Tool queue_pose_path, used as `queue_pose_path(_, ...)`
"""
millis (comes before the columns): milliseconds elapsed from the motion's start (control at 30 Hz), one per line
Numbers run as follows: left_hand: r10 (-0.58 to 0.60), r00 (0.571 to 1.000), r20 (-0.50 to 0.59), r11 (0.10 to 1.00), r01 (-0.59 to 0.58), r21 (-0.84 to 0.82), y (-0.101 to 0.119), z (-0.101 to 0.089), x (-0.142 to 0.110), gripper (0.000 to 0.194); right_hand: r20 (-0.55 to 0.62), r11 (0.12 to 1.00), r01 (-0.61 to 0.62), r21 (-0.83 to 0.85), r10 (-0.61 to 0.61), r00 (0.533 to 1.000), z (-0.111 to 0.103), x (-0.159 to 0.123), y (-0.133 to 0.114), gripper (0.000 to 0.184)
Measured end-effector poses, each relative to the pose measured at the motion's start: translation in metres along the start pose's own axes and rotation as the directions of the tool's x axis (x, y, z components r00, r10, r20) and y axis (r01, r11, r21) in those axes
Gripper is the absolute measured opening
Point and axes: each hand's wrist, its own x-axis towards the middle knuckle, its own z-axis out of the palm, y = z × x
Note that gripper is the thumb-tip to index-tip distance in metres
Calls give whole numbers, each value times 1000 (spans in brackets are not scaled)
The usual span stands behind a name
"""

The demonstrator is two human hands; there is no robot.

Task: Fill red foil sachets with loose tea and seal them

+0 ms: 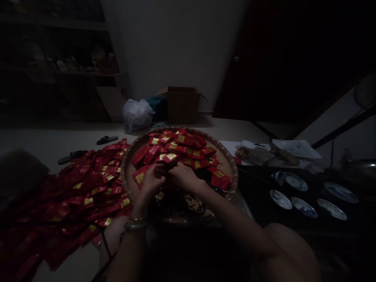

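Note:
Both hands meet over a round woven bamboo tray point(227, 147), near its middle. My left hand point(152, 181), with bracelets at the wrist, has its fingers curled inward. My right hand point(184, 177) is closed, its fingertips pointing towards the left ones. Between them is something dark that the dim light hides. Red packets point(173, 147) with gold labels are heaped in the tray just beyond the fingers. Below the hands, nearer to me, lie dark pieces and pale, flaky bits point(194, 203), too dim to name.
Many more red packets point(88, 184) spread over the floor at left, near dark slippers point(107, 139). Blue-and-white dishes point(304, 207) stand on a dark surface at right. A cardboard box point(182, 106) and white plastic bag point(137, 113) rest by the wall.

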Motion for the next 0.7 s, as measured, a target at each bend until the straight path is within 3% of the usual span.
queue_pose_path(67, 12, 1000, -1, 1000, -12, 0, 0, -1, -1, 44, -95, 999, -17, 52, 22, 995, 1, -1, 0, 26)
queue_pose_path(133, 2, 1000, -2, 1000, -2, -14, -2, -1, -1, 48, -114, 996, 6, 95, 5, 993, 3, -4, 0, 28)
queue_pose_path(267, -44, 999, -24, 997, 42, -69, -3, 3, -1, 53, 54, 997, 48, 60, -51, 997, 3, -12, -2, 24)
queue_pose_path(400, -57, 995, -81, 995, 50, -88, -4, 6, 0, 43, 57, 997, 72, -17, -71, 996, 6, -12, -3, 24)
queue_pose_path(467, -53, 996, -78, 999, 54, 0, -6, 4, -2, 34, 51, 1000, -23, -11, 23, 998, 9, -8, 0, 24)
queue_pose_path(567, -31, 999, 35, 959, 20, 282, -10, -1, -9, 24, 10, 986, -145, 86, 144, 989, 16, -4, 9, 24)
queue_pose_path(633, -77, 989, 125, 897, 15, 441, -13, -2, -13, 23, -32, 970, -158, 186, 166, 986, 19, -3, 14, 24)
queue_pose_path(700, -145, 970, 193, 868, 31, 495, -14, 0, -15, 21, -40, 944, -150, 293, 168, 985, 21, -1, 17, 25)
